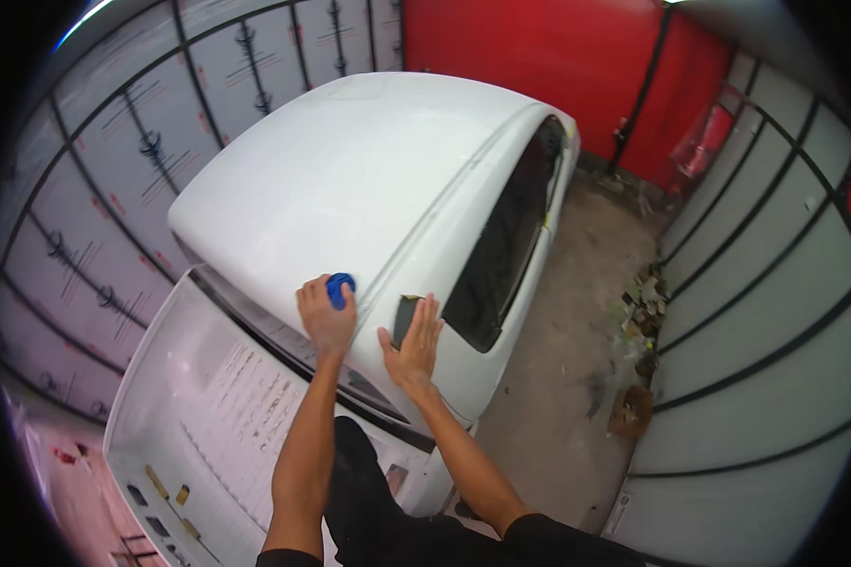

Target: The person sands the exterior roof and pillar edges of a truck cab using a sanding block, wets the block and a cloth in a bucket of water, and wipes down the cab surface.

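A white pickup cab (350,180) fills the middle of the head view, its roof toward me. My left hand (326,317) grips a small blue object (341,289), perhaps a pad or wadded cloth, at the rear roof corner beside a long groove. To its right, my right hand (414,342) lies with fingers stretched against the white rear pillar, partly over a dark grey rectangular patch (406,312) with yellowish edging; whether that patch is a loose sheet or part of the cab, I cannot tell. The dark side window (492,255) is just right of that hand.
The white truck bed (199,397) is below left, with my dark-clad leg by its edge. Panelled walls (85,217) flank both sides; a red wall (529,57) stands at the back. The floor (558,397) runs along the right, with scraps and a cardboard box (631,411).
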